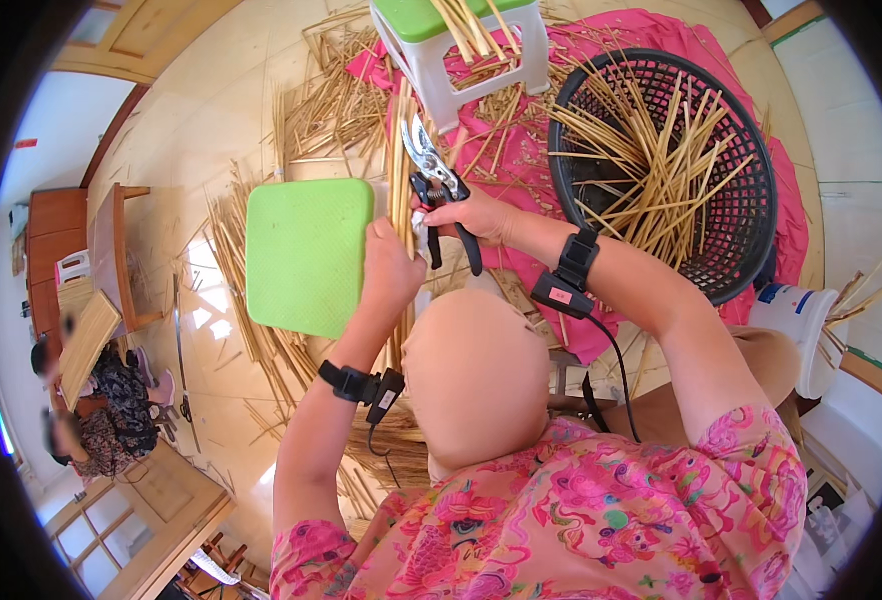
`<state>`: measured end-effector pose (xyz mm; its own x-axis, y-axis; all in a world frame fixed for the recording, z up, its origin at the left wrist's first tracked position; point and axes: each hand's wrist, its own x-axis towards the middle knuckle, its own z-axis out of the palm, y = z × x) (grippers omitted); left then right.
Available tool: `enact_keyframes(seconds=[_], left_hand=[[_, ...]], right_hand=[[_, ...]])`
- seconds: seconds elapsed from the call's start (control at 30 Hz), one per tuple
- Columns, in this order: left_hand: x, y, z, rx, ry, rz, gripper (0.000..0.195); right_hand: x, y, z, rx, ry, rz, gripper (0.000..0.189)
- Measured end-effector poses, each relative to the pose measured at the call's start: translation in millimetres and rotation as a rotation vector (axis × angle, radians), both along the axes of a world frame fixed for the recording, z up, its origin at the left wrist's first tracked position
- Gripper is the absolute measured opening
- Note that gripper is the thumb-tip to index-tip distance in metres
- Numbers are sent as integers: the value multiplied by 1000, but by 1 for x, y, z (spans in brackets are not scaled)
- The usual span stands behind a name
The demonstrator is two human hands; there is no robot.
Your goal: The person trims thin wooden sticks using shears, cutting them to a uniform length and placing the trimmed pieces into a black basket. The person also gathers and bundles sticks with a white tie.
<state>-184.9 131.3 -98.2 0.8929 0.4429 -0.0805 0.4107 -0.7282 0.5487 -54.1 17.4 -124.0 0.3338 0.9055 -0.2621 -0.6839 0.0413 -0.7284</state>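
Note:
My right hand (474,216) grips a pair of pruning shears (435,169) with black handles. Their metal blades point away from me and stand slightly apart. White wrapping (420,225) shows at one handle. My left hand (393,264) is curled at the right edge of a green stool top (309,255). Long straw-coloured stalks (399,150) run lengthwise between and beneath my hands. The left fingers are partly hidden, so whether they clasp a stalk is unclear. Black straps with small wired devices circle both wrists.
A black mesh basket (745,225) of cut stalks stands on pink cloth (782,195) at right. Ahead is a green-and-white stool (411,60) bearing stalks. Loose stalks (336,112) litter the floor. A white bucket (793,315) lies tilted at right. People (110,442) sit far left.

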Motion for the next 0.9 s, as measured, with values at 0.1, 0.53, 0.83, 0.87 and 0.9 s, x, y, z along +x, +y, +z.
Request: enact_keyframes(seconds=[0.1,0.53,0.83,0.87,0.9], left_hand=[[11,-14,-52,-78,-36,-64,55],[20,-35,-228,-221,317,-99,57],[28,-22,-227,-277,-16,129,33],[26,-17,-224,-266,-43,141,29],[34,-16,-222,-270,-103,148,29]], right_hand=[[9,-25,-30,-59,-145,-37,26],[-7,-85,-175,-872,-282,-258,18],[-28,-140,-210,-998,-639,-333,33],[-25,-132,-182,-1034,-618,-271,35],[-27,-135,-179,-1016,-634,-293,35]])
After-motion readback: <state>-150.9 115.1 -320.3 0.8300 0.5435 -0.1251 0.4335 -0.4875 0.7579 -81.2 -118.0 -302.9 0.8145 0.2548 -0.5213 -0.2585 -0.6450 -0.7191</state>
